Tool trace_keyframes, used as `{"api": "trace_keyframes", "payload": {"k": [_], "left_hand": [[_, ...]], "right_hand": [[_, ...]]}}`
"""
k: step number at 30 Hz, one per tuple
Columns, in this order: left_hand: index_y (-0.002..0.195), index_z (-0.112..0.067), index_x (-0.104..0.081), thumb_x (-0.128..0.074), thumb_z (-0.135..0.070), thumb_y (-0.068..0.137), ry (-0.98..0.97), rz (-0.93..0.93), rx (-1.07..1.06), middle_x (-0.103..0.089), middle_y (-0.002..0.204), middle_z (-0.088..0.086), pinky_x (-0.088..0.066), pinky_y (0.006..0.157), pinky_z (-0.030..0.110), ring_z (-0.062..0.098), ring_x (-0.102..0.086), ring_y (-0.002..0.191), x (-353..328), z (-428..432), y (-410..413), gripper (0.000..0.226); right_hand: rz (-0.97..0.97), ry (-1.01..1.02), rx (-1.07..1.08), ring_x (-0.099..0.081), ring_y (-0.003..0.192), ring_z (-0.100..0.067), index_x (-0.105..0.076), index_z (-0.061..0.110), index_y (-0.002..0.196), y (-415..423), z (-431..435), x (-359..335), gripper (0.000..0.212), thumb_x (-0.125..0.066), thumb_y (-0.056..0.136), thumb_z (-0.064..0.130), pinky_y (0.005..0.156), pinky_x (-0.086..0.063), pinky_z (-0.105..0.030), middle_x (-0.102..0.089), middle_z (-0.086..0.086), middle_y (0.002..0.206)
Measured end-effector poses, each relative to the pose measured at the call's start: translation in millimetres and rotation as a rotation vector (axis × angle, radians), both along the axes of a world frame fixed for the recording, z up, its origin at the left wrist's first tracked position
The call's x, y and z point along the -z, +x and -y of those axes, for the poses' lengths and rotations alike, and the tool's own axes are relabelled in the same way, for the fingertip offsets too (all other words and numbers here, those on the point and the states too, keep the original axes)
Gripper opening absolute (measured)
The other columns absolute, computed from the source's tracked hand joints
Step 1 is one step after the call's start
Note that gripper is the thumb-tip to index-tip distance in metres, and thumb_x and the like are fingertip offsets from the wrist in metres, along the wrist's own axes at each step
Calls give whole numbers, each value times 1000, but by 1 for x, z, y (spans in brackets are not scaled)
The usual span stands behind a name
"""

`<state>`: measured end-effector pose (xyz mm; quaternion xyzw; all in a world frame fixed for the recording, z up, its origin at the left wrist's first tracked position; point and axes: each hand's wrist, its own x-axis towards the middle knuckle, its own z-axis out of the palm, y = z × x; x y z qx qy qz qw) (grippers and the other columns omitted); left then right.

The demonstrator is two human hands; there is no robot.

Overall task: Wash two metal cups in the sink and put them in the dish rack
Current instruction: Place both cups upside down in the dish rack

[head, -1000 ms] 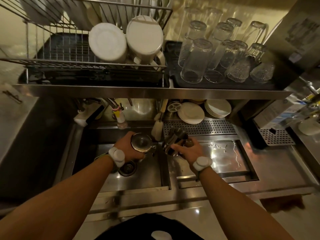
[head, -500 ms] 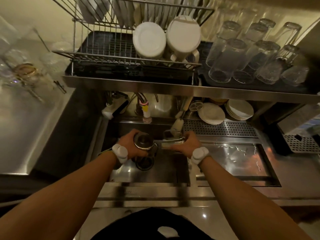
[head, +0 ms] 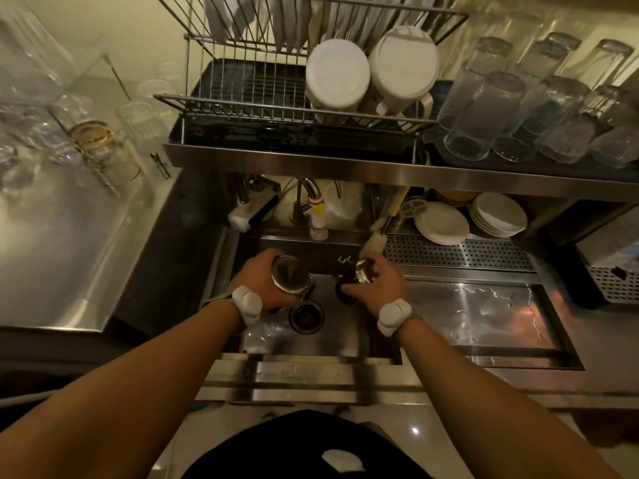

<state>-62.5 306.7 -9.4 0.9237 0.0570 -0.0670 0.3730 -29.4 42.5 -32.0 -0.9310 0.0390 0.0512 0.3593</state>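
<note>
Gripping one smooth steel cup each, both hands hover over the stainless sink (head: pixel 328 337). The left hand (head: pixel 262 283) curls around the left metal cup (head: pixel 289 275) near the basin's back left corner, its round reflective end towards the camera. The right hand (head: pixel 378 285) wraps the tilted right metal cup (head: pixel 363 270) near the back right corner. The round drain (head: pixel 306 317) lies below. Above, the wire dish rack (head: pixel 242 81) holds white mugs (head: pixel 337 74) beside ribbed glass tumblers (head: pixel 480 112).

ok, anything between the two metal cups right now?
Nothing; head view shows bare sink between the left cup and right cup, drain just below the gap.
</note>
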Motion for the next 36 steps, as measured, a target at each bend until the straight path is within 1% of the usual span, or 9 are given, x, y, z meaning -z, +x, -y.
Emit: {"api": "trace_keyframes", "payload": {"k": [5, 9, 13, 18, 22, 24, 27, 32, 36], "left_hand": [[109, -33, -48, -85, -56, 37, 60, -49, 33, -63, 98, -12, -56, 80, 32, 11, -63, 90, -10, -3, 2, 84], [113, -34, -47, -84, -58, 38, 62, -15, 16, -62, 100, -14, -53, 76, 26, 9, -62, 88, -13, -7, 1, 87], [111, -36, -47, -81, -67, 36, 79, -41, 20, -64, 100, -13, -57, 76, 31, 10, -64, 89, -13, -12, -2, 88], [103, -31, -50, -80, -66, 38, 112, -69, 38, -63, 94, -10, -57, 71, 32, 10, -62, 81, -16, -16, -5, 79], [108, -31, -48, -80, -62, 42, 162, -64, 84, -61, 96, -10, -56, 74, 33, 13, -61, 85, -24, -13, -11, 79], [109, -31, -48, -76, -67, 41, 177, -30, 66, -61, 99, -8, -56, 76, 34, 15, -61, 89, -30, -8, -15, 82], [111, -33, -46, -72, -72, 38, 234, 20, 52, -61, 105, -7, -56, 78, 37, 17, -62, 92, -38, 1, -20, 88], [106, -34, -49, -70, -71, 36, 219, -3, 34, -62, 96, -11, -55, 73, 31, 13, -61, 84, -54, 15, -36, 82], [109, -34, -48, -78, -70, 41, 156, 83, -31, -62, 99, -11, -56, 78, 32, 11, -62, 88, -79, 21, -40, 82]], "right_hand": [[-50, -89, -64, -63, 112, -27, -58, 31, 132, -5, -13, -25, 87, -92, 53, 48, 93, -57, -41, -66, -5, 123], [-21, -36, -21, -61, 114, -25, -58, 26, 134, -9, -18, -29, 85, -93, 58, 43, 96, -55, -39, -65, -6, 125], [-75, -74, -22, -61, 115, -26, -59, 24, 135, -15, -20, -30, 84, -93, 60, 37, 97, -54, -39, -65, -6, 126], [-103, -83, -5, -64, 113, -25, -59, 21, 134, -16, -15, -25, 90, -93, 54, 44, 96, -57, -41, -68, -4, 123], [-112, -22, 34, -61, 114, -25, -56, 17, 137, -20, -12, -31, 84, -93, 63, 35, 98, -53, -37, -65, -6, 125], [-121, -64, -20, -60, 118, -30, -56, 16, 137, -22, -10, -34, 83, -92, 64, 34, 100, -52, -40, -65, -9, 128], [-87, 32, 26, -62, 116, -25, -57, 16, 134, -23, -6, -43, 81, -93, 63, 34, 99, -53, -37, -66, -6, 126], [-126, 5, -29, -64, 113, -28, -59, 16, 132, -32, 10, -56, 77, -92, 65, 35, 93, -54, -34, -68, -7, 124], [-79, 138, -2, -64, 113, -26, -57, 16, 134, -29, 22, -80, 88, -93, 60, 46, 97, -56, -41, -66, -4, 128]]}}
